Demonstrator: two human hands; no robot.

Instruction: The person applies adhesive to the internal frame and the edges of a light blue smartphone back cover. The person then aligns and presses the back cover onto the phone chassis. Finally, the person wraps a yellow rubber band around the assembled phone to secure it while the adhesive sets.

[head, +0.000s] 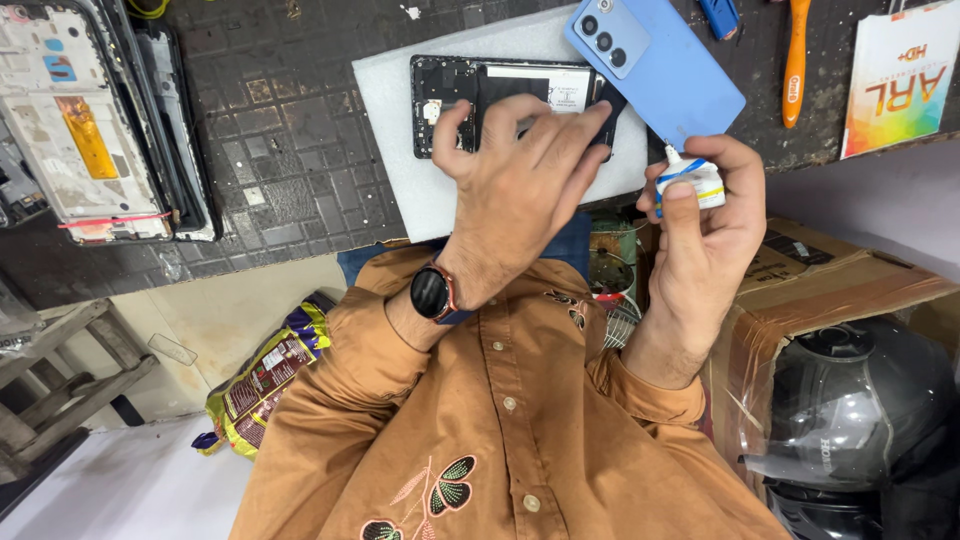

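Note:
An opened black phone (450, 85) with its insides exposed lies on a white foam pad (400, 150) on the dark workbench. My left hand (520, 160), with a watch on its wrist, rests palm down on the phone and covers its lower half. My right hand (705, 225) grips a small white and blue glue tube (695, 180), thumb on its side. The tube's nozzle points up at the edge of a blue phone back cover (660, 65), which lies tilted at the pad's right corner, partly over the phone.
Stripped phone frames and screens (85, 120) lie at the bench's left. An orange-handled tool (795, 60) and a colourful box (900, 75) sit at the right. Below the bench are a cardboard box (830, 285), a dark helmet (860, 420), a snack bag (265, 380) and a wooden stool (60, 385).

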